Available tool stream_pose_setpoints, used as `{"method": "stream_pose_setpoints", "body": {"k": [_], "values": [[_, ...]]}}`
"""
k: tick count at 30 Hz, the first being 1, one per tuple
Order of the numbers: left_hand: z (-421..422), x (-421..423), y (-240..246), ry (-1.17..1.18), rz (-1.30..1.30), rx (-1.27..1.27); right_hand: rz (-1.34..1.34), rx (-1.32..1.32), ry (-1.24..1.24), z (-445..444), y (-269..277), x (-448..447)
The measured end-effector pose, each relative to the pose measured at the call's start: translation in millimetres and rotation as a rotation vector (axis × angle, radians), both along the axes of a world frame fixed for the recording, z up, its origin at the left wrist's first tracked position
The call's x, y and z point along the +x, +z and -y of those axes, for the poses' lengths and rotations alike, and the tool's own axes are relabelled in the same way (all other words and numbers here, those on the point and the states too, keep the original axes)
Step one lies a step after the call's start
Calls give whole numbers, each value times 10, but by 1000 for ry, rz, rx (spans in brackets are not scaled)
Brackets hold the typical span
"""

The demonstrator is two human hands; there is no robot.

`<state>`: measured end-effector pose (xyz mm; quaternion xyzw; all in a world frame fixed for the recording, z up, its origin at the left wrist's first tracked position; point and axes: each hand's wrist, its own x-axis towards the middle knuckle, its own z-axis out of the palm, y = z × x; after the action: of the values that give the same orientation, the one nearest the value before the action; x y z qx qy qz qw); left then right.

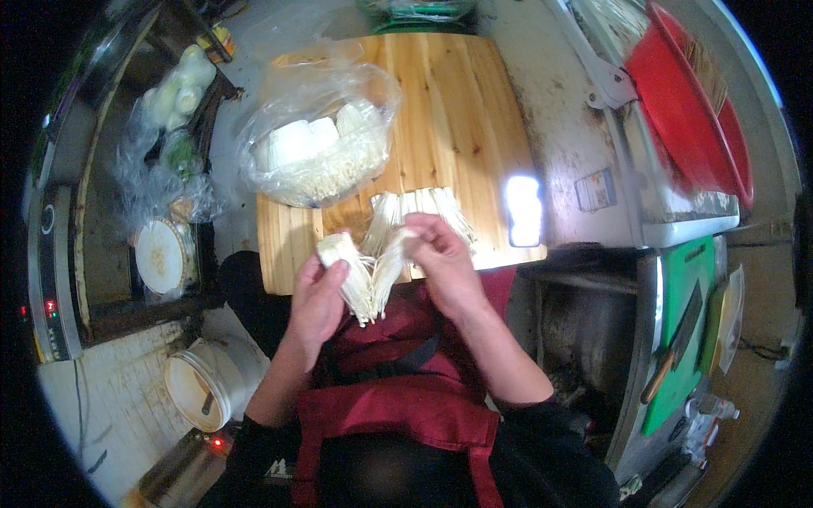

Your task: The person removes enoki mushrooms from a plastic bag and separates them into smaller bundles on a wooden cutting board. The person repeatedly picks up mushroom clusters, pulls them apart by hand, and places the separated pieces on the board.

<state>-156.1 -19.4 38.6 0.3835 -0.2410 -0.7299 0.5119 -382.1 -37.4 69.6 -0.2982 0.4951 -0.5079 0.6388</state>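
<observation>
My left hand grips a bundle of enoki mushrooms by its pale base, caps pointing down toward my lap. From that bundle a thinner strand of enoki splits off in a V, pinched by the fingers of my right hand, which is slightly blurred. Just beyond both hands, loose enoki clumps lie side by side on the wooden board, partly hidden by my right hand. An open clear plastic bag full of enoki stands at the board's left.
A brightly lit phone-like device lies at the board's right edge. Right of me, a cleaver rests on a green cutting board, below a red basin. At left are a white bucket and bagged vegetables.
</observation>
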Motion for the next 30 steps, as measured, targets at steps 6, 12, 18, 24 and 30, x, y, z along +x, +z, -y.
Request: {"method": "stream_pose_setpoints", "body": {"k": [6, 12, 18, 24, 30], "values": [[219, 408, -200, 5, 173, 29, -529, -173, 36, 347, -217, -395], [368, -106, -618, -248, 165, 162, -910, -251, 47, 717, -811, -212], [145, -178, -699, -376, 208, 193, -1082, -215, -72, 252, -1057, -732], [247, -162, -727, -287, 309, 126, -1147, -132, -21, -74, -1384, -224], [557, -284, -707, -290, 264, 130, -1028, -101, 4, -10, -1309, 21]]}}
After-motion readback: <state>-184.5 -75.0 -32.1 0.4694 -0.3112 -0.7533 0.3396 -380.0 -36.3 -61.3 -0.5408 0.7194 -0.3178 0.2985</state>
